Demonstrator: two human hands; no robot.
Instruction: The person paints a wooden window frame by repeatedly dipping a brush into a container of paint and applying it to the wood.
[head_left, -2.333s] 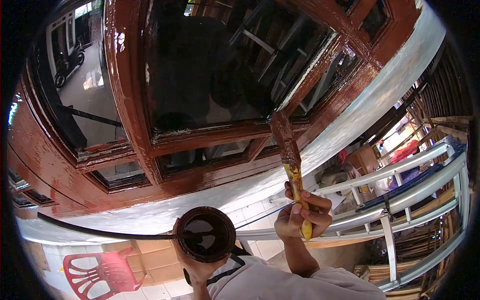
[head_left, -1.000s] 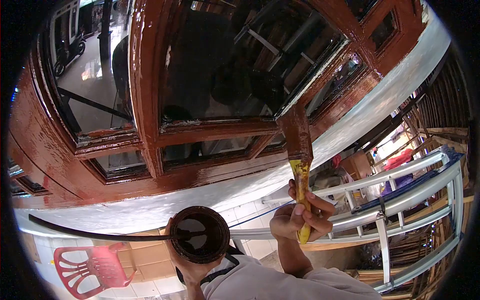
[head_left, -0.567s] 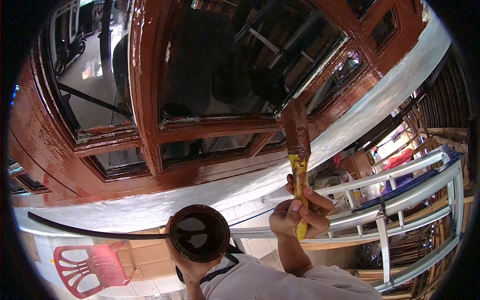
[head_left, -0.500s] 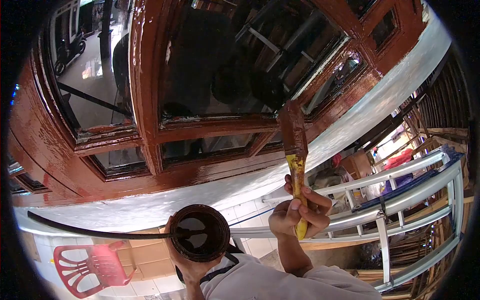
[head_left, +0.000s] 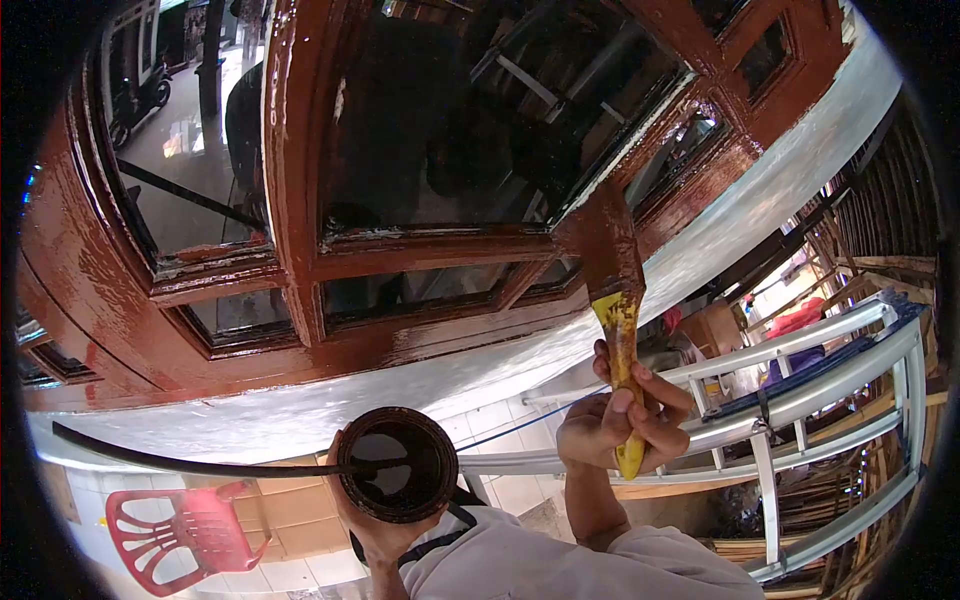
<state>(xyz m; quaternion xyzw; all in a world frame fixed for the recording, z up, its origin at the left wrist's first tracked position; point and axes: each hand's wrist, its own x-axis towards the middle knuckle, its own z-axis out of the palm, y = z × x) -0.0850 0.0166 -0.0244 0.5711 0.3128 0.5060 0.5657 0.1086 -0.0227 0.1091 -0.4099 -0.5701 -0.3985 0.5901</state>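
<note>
In my right hand (head_left: 625,420) is a paintbrush (head_left: 620,325) with a worn yellow handle, pinched between thumb and fingers. Its brown-coated bristles lie against the reddish-brown wooden window frame (head_left: 420,252), near the corner of the large glass pane (head_left: 450,130). My left hand (head_left: 385,535) is wrapped around an open, paint-smeared can (head_left: 440,465). Dark liquid with a pale reflection shows inside it. A long dark stick (head_left: 200,462) reaches from the left into the can's mouth. Wet-looking paint shines on the frame.
A whitish wall ledge (head_left: 480,365) runs below the frame. On the right lies an aluminium ladder (head_left: 800,400) beside stacked wood strips (head_left: 830,500). A red plastic chair (head_left: 185,530) stands at lower left on tiled floor, near brown cardboard (head_left: 300,510).
My right hand and the paintbrush have shifted a little to the right, the bristles sliding along the frame corner. My left hand and the can have hardly moved.
</note>
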